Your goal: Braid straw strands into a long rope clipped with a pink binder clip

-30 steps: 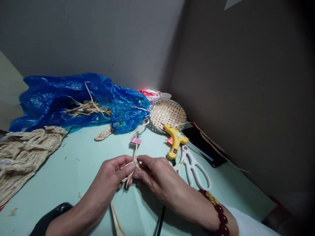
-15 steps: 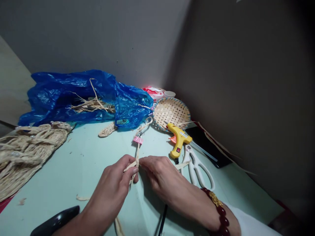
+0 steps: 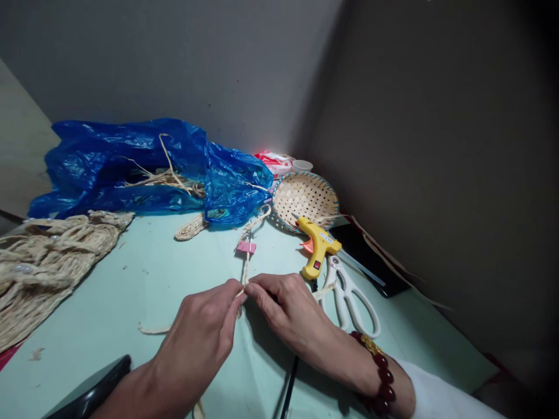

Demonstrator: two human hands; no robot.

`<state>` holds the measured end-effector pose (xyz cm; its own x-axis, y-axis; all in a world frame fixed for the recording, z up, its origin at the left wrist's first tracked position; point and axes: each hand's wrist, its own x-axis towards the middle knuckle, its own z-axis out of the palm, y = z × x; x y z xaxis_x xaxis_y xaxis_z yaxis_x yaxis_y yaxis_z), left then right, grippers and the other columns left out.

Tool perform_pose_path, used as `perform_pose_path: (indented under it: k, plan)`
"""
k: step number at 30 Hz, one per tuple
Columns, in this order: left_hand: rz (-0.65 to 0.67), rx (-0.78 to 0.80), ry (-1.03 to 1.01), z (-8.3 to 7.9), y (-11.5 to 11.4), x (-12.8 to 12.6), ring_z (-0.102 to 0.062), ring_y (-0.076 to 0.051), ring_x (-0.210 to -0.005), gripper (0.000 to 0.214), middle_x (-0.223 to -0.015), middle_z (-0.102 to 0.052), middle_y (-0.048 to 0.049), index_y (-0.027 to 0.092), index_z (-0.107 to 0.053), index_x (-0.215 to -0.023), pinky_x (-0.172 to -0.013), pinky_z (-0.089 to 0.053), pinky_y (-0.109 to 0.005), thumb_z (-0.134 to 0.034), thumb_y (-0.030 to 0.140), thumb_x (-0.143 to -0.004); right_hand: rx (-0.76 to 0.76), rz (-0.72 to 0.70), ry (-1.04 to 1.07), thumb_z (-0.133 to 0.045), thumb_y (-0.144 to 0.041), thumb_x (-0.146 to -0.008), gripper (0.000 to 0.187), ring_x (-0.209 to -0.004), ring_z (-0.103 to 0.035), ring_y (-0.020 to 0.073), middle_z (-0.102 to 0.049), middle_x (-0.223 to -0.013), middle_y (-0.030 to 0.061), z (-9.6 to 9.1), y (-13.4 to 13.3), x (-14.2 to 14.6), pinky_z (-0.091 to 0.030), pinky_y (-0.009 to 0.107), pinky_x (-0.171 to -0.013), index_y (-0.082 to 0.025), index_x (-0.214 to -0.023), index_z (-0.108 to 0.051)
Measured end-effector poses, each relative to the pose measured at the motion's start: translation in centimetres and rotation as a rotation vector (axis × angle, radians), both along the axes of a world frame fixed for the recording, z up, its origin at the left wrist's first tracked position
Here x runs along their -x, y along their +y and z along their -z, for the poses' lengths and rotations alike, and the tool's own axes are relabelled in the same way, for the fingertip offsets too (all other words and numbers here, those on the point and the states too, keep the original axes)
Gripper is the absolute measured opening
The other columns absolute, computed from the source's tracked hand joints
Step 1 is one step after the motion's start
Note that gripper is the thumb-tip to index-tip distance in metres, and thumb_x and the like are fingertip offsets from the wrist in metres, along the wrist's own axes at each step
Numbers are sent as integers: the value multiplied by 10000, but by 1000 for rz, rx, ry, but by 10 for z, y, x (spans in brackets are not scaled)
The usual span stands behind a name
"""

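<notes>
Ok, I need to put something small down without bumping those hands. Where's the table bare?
Left: between the woven straw piece and the left hand, bare but for straw scraps. Right: between the scissors, black slab and white sleeve. Crowded: the back, with the blue bag and basket, and beside the right hand, where glue gun and scissors lie close together.

Pale green table (image 3: 209, 262) beneath blue bag (image 3: 236, 186), basket (image 3: 303, 198), scissors (image 3: 348, 295)

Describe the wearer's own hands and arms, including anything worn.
The left hand and right hand are ungloved. On the right, a white sleeve ends behind a bracelet of dark red, rounded beads with a gold-coloured ornament. The left forearm shows no sleeve.
</notes>
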<state>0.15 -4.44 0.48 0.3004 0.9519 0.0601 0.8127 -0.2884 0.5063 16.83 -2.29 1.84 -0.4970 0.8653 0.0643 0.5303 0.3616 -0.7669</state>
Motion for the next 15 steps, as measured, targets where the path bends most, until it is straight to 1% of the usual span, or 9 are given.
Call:
perform_pose_path:
  k: [3,5,7,9,10,12,15]
  plan:
    - [20,-80,44,-3,2,3,-605,-189,-658,309,-721,-621,-22,207,-553,-782,-650,-395,-308,-318,288,-966,-29,23,-2,-400,-232,-960,346,-535,-306,81,-388,-564,-48,3,3,2,-226,233,-520,-165,-623,-440]
    - [-11,-108,66,-9,4,4,-591,-190,-645,326,-704,-609,-16,211,-556,-737,-635,-386,-311,-334,299,-958,-64,36,-14,-425,-212,-937,344,-524,-261,79,-329,-546,-58,5,4,3,-199,243,-510,-168,-598,-389]
    - [-59,-59,17,-15,4,3,-564,-176,-610,346,-651,-580,5,218,-519,-670,-607,-380,-298,-344,309,-955,-78,43,-18,-442,-202,-921,342,-517,-236,77,-304,-535,-62,5,4,4,-183,251,-507,-169,-591,-358]
    - [-100,1,-86,-18,2,0,-543,-156,-573,364,-599,-550,26,221,-477,-631,-573,-383,-274,-347,315,-959,-57,46,-4,-449,-194,-911,336,-515,-237,76,-310,-530,-61,5,4,5,-182,252,-507,-170,-590,-352]
    - [-111,5,-129,-18,1,-2,-543,-149,-565,364,-589,-547,31,221,-470,-627,-563,-390,-264,-353,311,-959,-38,46,14,-449,-188,-908,333,-518,-248,76,-321,-530,-59,4,4,5,-187,251,-508,-169,-589,-354]
    - [-106,-60,-163,-15,-1,-6,-556,-145,-559,344,-596,-564,28,218,-490,-639,-551,-406,-255,-366,279,-954,7,43,77,-445,-178,-904,331,-531,-271,77,-334,-536,-55,4,5,5,-202,244,-513,-168,-586,-355]
    - [-30,-254,-98,-6,-5,-10,-596,-157,-552,295,-631,-609,4,206,-545,-693,-544,-445,-266,-380,187,-936,119,4,207,-434,-181,-904,321,-558,-291,82,-320,-554,-53,6,8,3,-222,232,-520,-168,-590,-368]
